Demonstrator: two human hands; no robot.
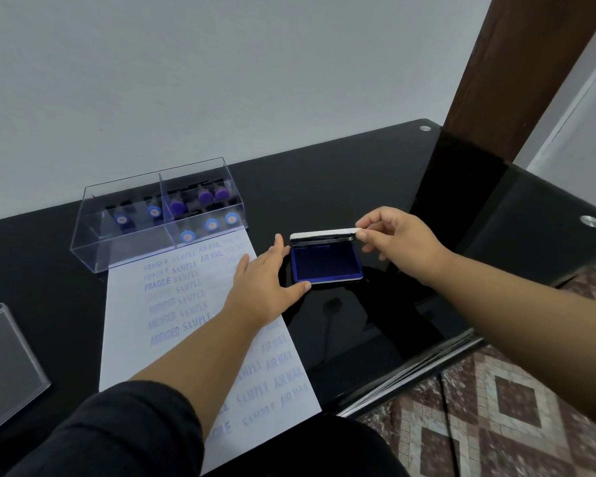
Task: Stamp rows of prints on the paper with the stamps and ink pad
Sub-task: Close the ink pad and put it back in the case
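**Ink pad held at both ends beside the stamped sheet**

On the black glass table (375,187): an ink pad (327,261), just right of the paper (131,339) and apart from its edge by a narrow strip of dark glass. Case open, blue inked face up, lid (324,234) raised at the far edge, its pale outer side seen edge-on.

Left hand (265,284) spread flat and loose, palm down, partly over the right edge of the paper; fingertips at the pad's far left corner, thumb along its near left corner, bracing the base rather than closing around it. Right hand (398,241) pinching the right end of the lid between thumb and fingers, other fingers curled below. Dark sleeve (117,432) pushed up on the left forearm.

Paper lying lengthwise away from the viewer, covered in rows of blue prints: FRAGILE, SAMPLE, AIR MAIL, AMENDED, some strong, some faint. Far end of the sheet tucked under a clear plastic box (159,215) with a middle divider. Inside the box, stamps (203,210) standing with round tops up: light blue ones toward the near side and left compartment, purple ones toward the back of the right compartment.

At the left edge of the table, a clear flat lid-like piece (7,359), partly out of view. Patterned floor (496,418) visible beyond the table's right edge.
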